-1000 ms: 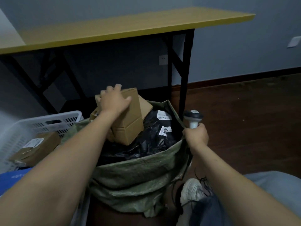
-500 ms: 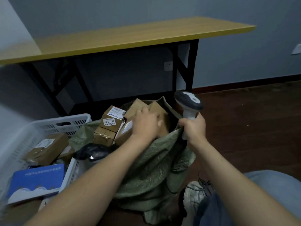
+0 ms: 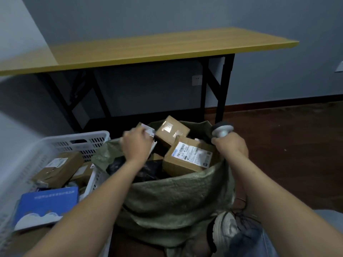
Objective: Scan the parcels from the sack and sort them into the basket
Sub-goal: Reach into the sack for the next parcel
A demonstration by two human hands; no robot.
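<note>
Now: small parcel in L hand, at the sack mouth

L hand point(image 3: 137, 146) is curled round a small parcel point(image 3: 147, 129), white label showing, at the far-left edge of the sack point(image 3: 176, 197) mouth. Prob light, stiff cardboard; hold by the side walls, fingers clear of the label so it scans. R hand point(image 3: 231, 148) grips the scanner point(image 3: 221, 129) at the sack's right rim. Inside: labelled box point(image 3: 189, 157) and taped box point(image 3: 171, 131), tape looks slick, so take the edges; black poly bags point(image 3: 148, 169) look soft, slippery. Basket point(image 3: 74, 140) sits just beside the sack, left, w/ parcels in it.
</note>
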